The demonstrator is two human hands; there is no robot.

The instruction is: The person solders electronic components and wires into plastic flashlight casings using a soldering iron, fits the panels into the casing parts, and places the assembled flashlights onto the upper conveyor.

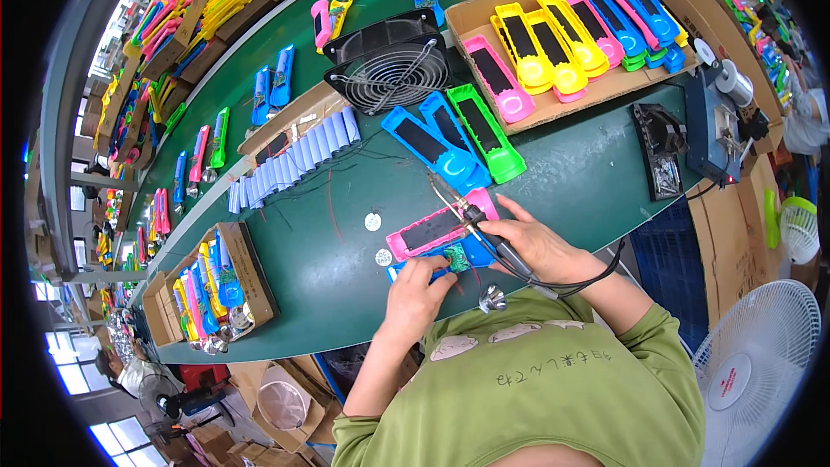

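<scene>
A soldering iron with a thin metal feed tube beside its tip is in my right hand, the fingers closed round its handle. Below it lies an open blue plastic lamp case with a small green circuit board in it. My left hand rests at the case's left part, fingertips pinched together; what they hold is hidden. Just beyond, a pink lamp case with a dark panel lies against the blue one. A shiny cone-shaped reflector sits near the table's front edge.
A black fan stands beyond a row of light-blue cylindrical cells. Blue and green lamp cases lie before a cardboard tray of more cases. A soldering station stands right. At left is a cardboard box of lamp parts.
</scene>
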